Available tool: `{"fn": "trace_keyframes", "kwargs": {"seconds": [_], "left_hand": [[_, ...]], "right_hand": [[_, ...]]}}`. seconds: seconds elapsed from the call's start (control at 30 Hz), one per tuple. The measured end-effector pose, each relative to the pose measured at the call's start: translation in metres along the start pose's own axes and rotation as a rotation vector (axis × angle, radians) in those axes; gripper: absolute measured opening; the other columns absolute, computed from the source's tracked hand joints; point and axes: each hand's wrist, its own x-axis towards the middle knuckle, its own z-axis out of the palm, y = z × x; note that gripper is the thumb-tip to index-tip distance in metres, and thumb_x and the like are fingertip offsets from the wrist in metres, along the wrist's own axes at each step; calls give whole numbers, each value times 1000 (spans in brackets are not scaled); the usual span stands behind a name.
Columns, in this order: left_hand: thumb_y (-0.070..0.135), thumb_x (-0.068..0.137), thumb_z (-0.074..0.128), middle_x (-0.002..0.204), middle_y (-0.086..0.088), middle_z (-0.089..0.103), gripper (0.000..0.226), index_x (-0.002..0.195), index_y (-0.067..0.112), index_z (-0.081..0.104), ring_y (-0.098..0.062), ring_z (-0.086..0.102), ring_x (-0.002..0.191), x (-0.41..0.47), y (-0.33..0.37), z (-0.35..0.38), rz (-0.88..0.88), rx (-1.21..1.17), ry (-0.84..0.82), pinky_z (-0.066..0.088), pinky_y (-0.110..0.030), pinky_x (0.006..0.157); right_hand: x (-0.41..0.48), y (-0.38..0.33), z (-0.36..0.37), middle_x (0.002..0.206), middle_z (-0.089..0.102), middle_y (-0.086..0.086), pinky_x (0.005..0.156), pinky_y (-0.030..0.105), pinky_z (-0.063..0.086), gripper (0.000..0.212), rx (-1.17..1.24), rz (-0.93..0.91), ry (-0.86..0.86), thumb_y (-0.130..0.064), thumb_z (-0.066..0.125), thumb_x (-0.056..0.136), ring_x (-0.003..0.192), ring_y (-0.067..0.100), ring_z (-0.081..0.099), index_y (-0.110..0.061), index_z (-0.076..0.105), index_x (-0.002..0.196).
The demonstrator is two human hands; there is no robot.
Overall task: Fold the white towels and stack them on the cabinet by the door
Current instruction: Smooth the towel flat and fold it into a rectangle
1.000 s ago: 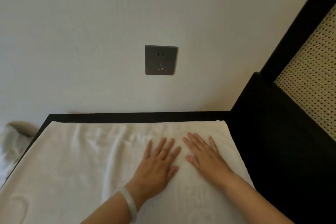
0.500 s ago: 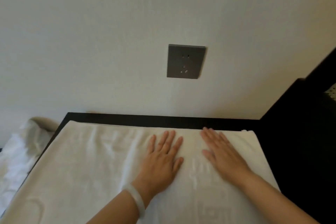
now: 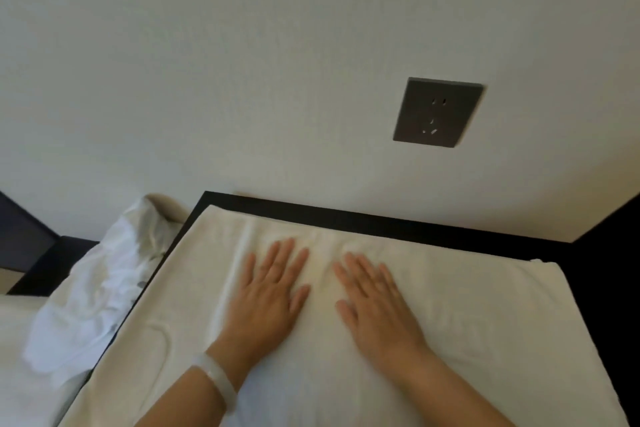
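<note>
A white towel [image 3: 485,322] lies spread flat over the black cabinet top [image 3: 381,222] and covers nearly all of it. Both of my hands press flat on the towel with straight fingers, side by side near its middle. My left hand [image 3: 266,302] has a pale bracelet at the wrist. My right hand [image 3: 377,305] lies just to its right. Soft creases run through the cloth ahead of the fingertips. A crumpled white cloth [image 3: 93,291] lies heaped off the cabinet's left edge.
The cabinet stands against a plain light wall with a grey power socket [image 3: 437,112] above it. Dark furniture [image 3: 609,253] rises at the right. A dark frame [image 3: 24,246] shows at the far left beside a white bed surface [image 3: 20,340].
Both hands have slid leftward across the towel, staying flat. The view has swung left, bringing the crumpled cloth into sight and pushing the dark furniture to the right edge.
</note>
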Motion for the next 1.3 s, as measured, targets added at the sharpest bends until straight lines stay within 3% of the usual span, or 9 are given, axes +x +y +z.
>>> {"fn": "trace_keyframes", "kwargs": {"seconds": [0.1, 0.2, 0.33, 0.6, 0.73, 0.9, 1.1, 1.23, 1.3], "left_hand": [[64, 93, 0, 165, 1, 10, 74, 158, 31, 14, -20, 7, 152, 19, -30, -8, -196, -22, -34, 1, -48, 121], [57, 78, -18, 166, 1, -8, 86, 158, 27, -2, -21, -10, 152, 35, -26, -18, -319, -73, -85, -10, -51, 120], [49, 81, -22, 163, 2, -20, 78, 155, 27, -12, -18, -22, 149, 23, 10, -15, -105, -65, -127, -15, -45, 120], [65, 90, -2, 166, 5, -3, 74, 157, 35, 2, -18, -3, 153, 32, -114, -24, -383, -44, -122, 4, -51, 122], [51, 103, 15, 166, -6, 2, 61, 159, 26, 6, -27, 1, 152, 45, -126, -34, -528, -100, -142, 3, -52, 121], [42, 101, 23, 153, -14, 40, 58, 145, 14, 48, -33, 37, 142, 35, -20, -18, -28, 25, 72, 20, -52, 110], [47, 105, 5, 160, -4, 28, 60, 154, 23, 30, -24, 26, 148, 15, 10, 2, 19, -15, -29, 14, -47, 114], [54, 98, -10, 165, 1, 3, 67, 157, 27, 6, -20, -1, 152, 18, 9, 2, -5, -54, -30, -5, -42, 119], [57, 91, -20, 163, 0, -8, 74, 155, 24, -4, -22, -8, 151, 18, 23, -4, -58, -82, -16, -11, -41, 120]], "right_hand": [[11, 17, -12, 158, 33, 3, 116, 39, 9, 66, -59, 159, -58, -46, 25, 93, 143, 24, 39, -16, 45, 149], [24, 1, -23, 164, 3, -1, 114, 43, -17, 88, -84, 214, -66, -56, -5, 81, 154, 23, 6, -19, 15, 158], [35, -38, -17, 145, 55, 3, 106, 56, 20, 59, -82, 87, -94, -48, 32, 91, 135, 27, 50, -24, 59, 137], [37, -35, 5, 158, 37, 3, 111, 61, 16, 57, -75, 113, -55, -53, 28, 98, 144, 28, 33, -32, 42, 149], [36, -32, 12, 161, 30, 5, 113, 58, 13, 63, -67, 130, -60, -56, 13, 102, 147, 26, 24, -28, 35, 153], [38, -35, 10, 155, 41, 6, 113, 54, 16, 68, -63, 135, -14, -54, 33, 95, 144, 21, 27, -12, 47, 147], [24, 13, 1, 155, 42, 7, 115, 37, 16, 67, -31, 77, -57, -51, 29, 98, 143, 17, 38, -8, 46, 147], [-3, 85, -24, 164, -7, -9, 120, 27, -12, 97, -22, 181, -122, -76, -24, 78, 151, 6, -10, -23, -3, 157], [-9, 98, -36, 164, -13, -7, 120, 27, -17, 105, -20, 308, -142, -79, -24, 71, 150, 6, -16, -22, -7, 158]]}}
